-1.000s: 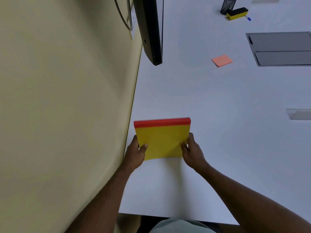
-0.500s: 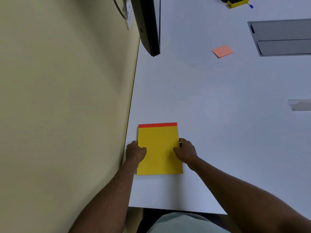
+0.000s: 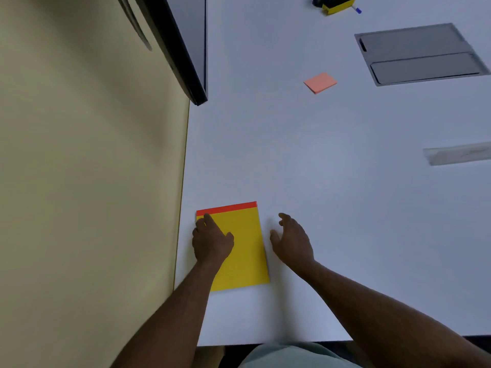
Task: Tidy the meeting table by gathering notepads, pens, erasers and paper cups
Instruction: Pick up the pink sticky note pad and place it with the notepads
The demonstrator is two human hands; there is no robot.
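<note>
So we've got the yellow notepad (image 3: 240,248) lying flat on the white table (image 3: 345,208), in the near-left corner right by the beige wall (image 3: 87,181), red binding strip facing away from us. Looks to us like the notepad step is basically done: it's parked square to the table edge and serves as the start of the gathering pile.

Our left hand (image 3: 211,241) lies palm-down on the pad's left side, fingers loosely stretched toward the red strip, pressing rather than gripping, nothing pinched. Our right hand (image 3: 291,241) is just beside the pad's right edge, not touching it as far as we can tell, fingers relaxed and half-curled, empty.

Next up is probably the pink sticky pad (image 3: 320,82), sitting well apart from us toward the middle of the table. That calls for a long forward reach with the right arm. Further back there's a yellow-and-black eraser (image 3: 338,5) at the top edge, with what looks like a blue pen tip (image 3: 358,10) beside it. The clear ruler (image 3: 457,154) off to the right may need collecting too. No paper cups in sight from here.
</note>
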